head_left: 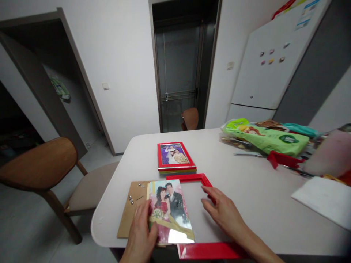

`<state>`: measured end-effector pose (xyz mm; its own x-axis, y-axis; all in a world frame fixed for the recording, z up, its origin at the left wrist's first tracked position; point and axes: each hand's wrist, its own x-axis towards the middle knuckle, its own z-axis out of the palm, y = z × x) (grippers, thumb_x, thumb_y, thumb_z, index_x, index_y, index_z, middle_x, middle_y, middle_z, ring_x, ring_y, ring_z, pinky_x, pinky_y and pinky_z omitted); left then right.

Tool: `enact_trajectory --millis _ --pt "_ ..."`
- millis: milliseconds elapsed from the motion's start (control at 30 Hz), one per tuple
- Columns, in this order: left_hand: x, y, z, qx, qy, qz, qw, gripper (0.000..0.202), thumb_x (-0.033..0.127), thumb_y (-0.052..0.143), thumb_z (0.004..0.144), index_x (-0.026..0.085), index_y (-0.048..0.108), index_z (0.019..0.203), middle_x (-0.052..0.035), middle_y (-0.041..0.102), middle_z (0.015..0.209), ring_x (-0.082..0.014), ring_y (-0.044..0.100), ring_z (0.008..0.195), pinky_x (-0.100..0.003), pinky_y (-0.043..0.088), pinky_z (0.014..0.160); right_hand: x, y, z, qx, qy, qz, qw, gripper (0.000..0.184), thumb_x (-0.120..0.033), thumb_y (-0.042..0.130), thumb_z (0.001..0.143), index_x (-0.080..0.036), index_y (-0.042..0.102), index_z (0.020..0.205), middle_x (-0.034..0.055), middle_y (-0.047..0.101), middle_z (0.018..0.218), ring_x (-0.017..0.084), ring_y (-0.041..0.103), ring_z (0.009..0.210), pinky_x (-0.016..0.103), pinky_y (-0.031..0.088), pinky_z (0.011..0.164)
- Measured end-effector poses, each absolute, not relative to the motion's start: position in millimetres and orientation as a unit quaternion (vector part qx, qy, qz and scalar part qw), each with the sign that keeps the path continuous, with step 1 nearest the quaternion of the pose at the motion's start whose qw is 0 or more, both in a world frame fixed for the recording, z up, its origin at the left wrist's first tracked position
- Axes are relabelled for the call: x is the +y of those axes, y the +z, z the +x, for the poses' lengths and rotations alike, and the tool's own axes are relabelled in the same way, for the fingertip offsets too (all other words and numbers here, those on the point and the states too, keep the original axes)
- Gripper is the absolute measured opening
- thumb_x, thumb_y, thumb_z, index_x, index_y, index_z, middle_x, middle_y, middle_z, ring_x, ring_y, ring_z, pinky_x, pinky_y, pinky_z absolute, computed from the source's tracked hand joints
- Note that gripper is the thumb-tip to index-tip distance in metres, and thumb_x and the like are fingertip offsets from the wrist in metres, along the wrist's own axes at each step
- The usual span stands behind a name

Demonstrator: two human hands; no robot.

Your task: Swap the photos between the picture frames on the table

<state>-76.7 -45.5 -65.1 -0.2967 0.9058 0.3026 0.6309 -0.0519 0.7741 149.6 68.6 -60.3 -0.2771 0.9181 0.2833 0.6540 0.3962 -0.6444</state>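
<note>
My left hand point(141, 233) lies on the lower left corner of a glossy photo point(170, 212) of a couple, thumb and fingers pinching its edge. The photo rests partly over a brown backing board point(131, 212) with small metal clips and partly over an empty red picture frame point(203, 179). My right hand point(222, 210) lies flat inside the red frame, fingers stretched out and touching its inner right edge. Further back stands a stack of frames, the top red one point(176, 156) holding a wedding photo.
The white table point(246, 190) carries a green snack bag point(268, 140), red-handled scissors point(282, 160) and a white sheet point(326, 199) at the right. A wooden chair point(46, 168) stands at the left, a fridge point(271, 62) at the back right.
</note>
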Motion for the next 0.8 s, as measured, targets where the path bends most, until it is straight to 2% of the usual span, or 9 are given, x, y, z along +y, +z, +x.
enact_trajectory --millis 100,167,233,300,433,567,633,700,800 --pt "-53.2 -67.4 -60.6 0.634 0.41 0.639 0.149 0.058 0.013 0.049 0.061 0.017 0.042 0.118 -0.0093 0.043 0.123 -0.0261 0.034 0.116 -0.042 0.026 0.097 57.5 -63.4 123.4 -0.695 0.436 -0.48 0.31 0.046 -0.033 0.044 0.071 -0.01 0.046 0.111 0.0032 0.06 0.07 0.014 0.054 0.055 0.026 0.043 0.052" --pt "-55.1 -71.0 -49.8 0.6 0.38 0.689 0.146 0.066 0.011 0.051 0.056 0.017 0.04 0.12 -0.0092 0.036 0.129 -0.0283 0.029 0.119 -0.043 0.023 0.098 52.9 -63.9 106.5 -0.629 0.557 -0.457 0.293 0.051 -0.033 0.047 0.069 -0.007 0.043 0.112 -0.004 0.052 0.051 0.01 0.046 0.04 0.022 0.036 0.039" --pt "-54.0 -73.8 -41.0 0.579 0.364 0.716 0.137 0.07 0.009 0.052 0.053 0.016 0.039 0.121 -0.009 0.031 0.131 -0.0299 0.026 0.12 -0.044 0.021 0.099 49.8 -58.2 93.1 -0.574 0.639 -0.418 0.296 0.049 -0.032 0.052 0.066 -0.008 0.046 0.109 -0.0087 0.044 0.043 0.007 0.038 0.034 0.02 0.031 0.035" --pt "-51.1 -73.4 -36.2 0.577 0.38 0.714 0.117 0.069 0.007 0.048 0.053 0.016 0.039 0.121 -0.0076 0.031 0.131 -0.0295 0.025 0.12 -0.045 0.02 0.099 46.4 -45.3 83.6 -0.536 0.686 -0.369 0.326 0.044 -0.031 0.055 0.065 -0.01 0.05 0.104 -0.0098 0.041 0.043 0.005 0.037 0.035 0.018 0.031 0.036" --pt "-45.6 -58.6 -39.6 0.56 0.451 0.687 0.104 0.061 0.005 0.042 0.06 0.018 0.04 0.12 -0.0044 0.036 0.128 -0.0246 0.03 0.119 -0.039 0.023 0.1 36.5 -15.7 75.7 -0.5 0.71 -0.307 0.39 0.043 -0.034 0.055 0.068 -0.015 0.047 0.106 -0.0064 0.049 0.054 0.006 0.044 0.044 0.018 0.036 0.042" --pt "-44.9 -35.9 -38.7 0.587 0.588 0.538 0.145 0.04 0.019 0.044 0.075 0.02 0.047 0.115 -0.0037 0.048 0.119 -0.0228 0.039 0.113 -0.034 0.029 0.097 25.7 -15.6 77.2 -0.446 0.728 -0.347 0.388 0.034 -0.036 0.054 0.07 -0.014 0.051 0.095 0.0008 0.057 0.069 0.008 0.052 0.051 0.021 0.042 0.046" --pt "-45.1 -28.5 -29.9 0.59 0.655 0.425 0.206 0.039 0.032 0.046 0.077 0.018 0.047 0.113 -0.0058 0.053 0.114 -0.0249 0.044 0.109 -0.034 0.033 0.094 21.5 -25.0 79.0 -0.403 0.764 -0.351 0.363 0.027 -0.036 0.051 0.072 -0.013 0.053 0.085 0.0035 0.059 0.071 0.01 0.055 0.054 0.023 0.044 0.05" --pt "-44.1 -25.6 -18.4 0.562 0.689 0.341 0.306 0.048 0.042 0.046 0.076 0.014 0.044 0.114 -0.009 0.058 0.107 -0.0273 0.047 0.104 -0.036 0.039 0.088 20.2 -33.2 82.5 -0.357 0.789 -0.33 0.376 0.025 -0.037 0.047 0.074 -0.014 0.053 0.082 0.0053 0.061 0.073 0.012 0.058 0.058 0.025 0.046 0.055" --pt "-40.0 -29.7 -6.6 0.502 0.699 0.296 0.413 0.056 0.046 0.051 0.071 0.013 0.041 0.116 -0.0109 0.059 0.104 -0.0279 0.049 0.103 -0.036 0.041 0.085 27.6 -35.2 96.9 -0.323 0.768 -0.317 0.452 0.028 -0.033 0.045 0.076 -0.017 0.048 0.098 0.006 0.064 0.08 0.016 0.06 0.068 0.028 0.047 0.059"
